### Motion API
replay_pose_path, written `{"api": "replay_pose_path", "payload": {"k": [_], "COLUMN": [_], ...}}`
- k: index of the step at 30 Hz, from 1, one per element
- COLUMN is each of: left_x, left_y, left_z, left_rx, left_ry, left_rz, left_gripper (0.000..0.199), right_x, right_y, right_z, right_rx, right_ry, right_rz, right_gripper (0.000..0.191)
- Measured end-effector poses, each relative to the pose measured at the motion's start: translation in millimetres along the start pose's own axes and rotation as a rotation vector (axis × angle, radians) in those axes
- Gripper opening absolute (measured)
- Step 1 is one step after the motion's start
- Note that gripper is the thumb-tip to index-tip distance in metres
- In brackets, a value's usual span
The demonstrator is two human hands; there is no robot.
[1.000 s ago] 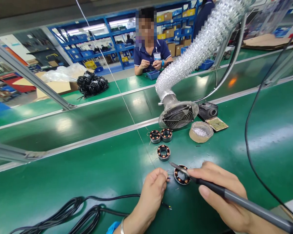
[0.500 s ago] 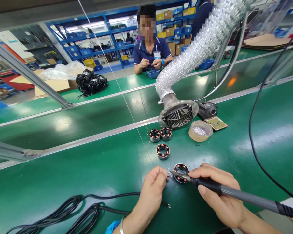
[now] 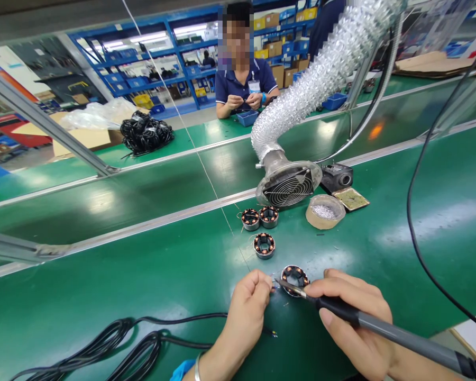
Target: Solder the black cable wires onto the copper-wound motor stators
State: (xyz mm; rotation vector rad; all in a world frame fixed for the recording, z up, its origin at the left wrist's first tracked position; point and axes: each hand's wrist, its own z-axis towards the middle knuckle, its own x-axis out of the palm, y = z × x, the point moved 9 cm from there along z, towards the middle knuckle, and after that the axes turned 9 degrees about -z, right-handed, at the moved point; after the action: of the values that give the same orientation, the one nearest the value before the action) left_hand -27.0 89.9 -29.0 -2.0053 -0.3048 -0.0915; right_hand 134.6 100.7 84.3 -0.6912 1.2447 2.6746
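Observation:
My right hand is closed around a soldering iron, whose metal tip points left across a motor stator with copper windings. Beside that stator, my left hand is closed in a pinch on the thin solder wire that runs down from above. Small wire ends show at its fingertips, close to the iron's tip; whether they touch I cannot tell. Below the left wrist pass black cables, coiled at the lower left, one with bare coloured ends showing by the hand.
Three more stators stand behind. A fume extractor hood hangs from a silver duct, near a round tub and a sponge tray. A black cord crosses at right. Across the bench sits a co-worker.
The soldering iron's handle end has dipped slightly, and its tip has shifted a little left. My left hand stays nearly still. The view has shifted slightly.

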Motion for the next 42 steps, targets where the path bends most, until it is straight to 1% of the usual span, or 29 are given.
{"api": "replay_pose_path", "payload": {"k": [6,11,21,26,31,34,36,39,42], "left_x": [-1.4,-1.8,-1.5,-2.3,-2.1,-1.9,-1.3,0.9,5.0], "left_y": [0.7,1.0,-0.4,0.5,-0.6,-1.9,-2.5,-1.8,1.7], "left_z": [1.2,0.9,1.6,1.6,1.1,0.9,0.8,0.7,0.7], "left_rx": [0.01,0.008,0.006,0.0,0.001,0.006,0.01,0.015,0.024], "left_ry": [-0.001,0.004,0.003,-0.001,-0.002,-0.007,-0.005,0.022,0.102], "left_rz": [0.026,0.033,0.044,0.035,0.012,0.011,0.011,-0.012,-0.044], "left_gripper": [0.032,0.033,0.033,0.032,0.034,0.036,0.037,0.041,0.045], "right_x": [-1.2,-7.9,-7.4,-8.5,-9.3,-3.9,4.0,17.7,34.3], "right_y": [14.8,8.2,4.2,7.1,9.9,2.3,-2.3,-1.8,0.7], "right_z": [2.7,-2.9,-5.9,-1.4,6.8,9.3,11.5,16.6,21.9], "right_rx": [-0.105,-0.071,-0.05,-0.075,-0.092,-0.072,-0.069,-0.117,-0.173], "right_ry": [0.006,-0.052,-0.045,-0.055,-0.07,-0.072,-0.046,0.006,0.1], "right_rz": [-0.08,-0.049,-0.029,-0.017,-0.067,-0.1,-0.115,-0.142,-0.16], "right_gripper": [0.02,0.02,0.021,0.024,0.032,0.038,0.039,0.032,0.024]}}
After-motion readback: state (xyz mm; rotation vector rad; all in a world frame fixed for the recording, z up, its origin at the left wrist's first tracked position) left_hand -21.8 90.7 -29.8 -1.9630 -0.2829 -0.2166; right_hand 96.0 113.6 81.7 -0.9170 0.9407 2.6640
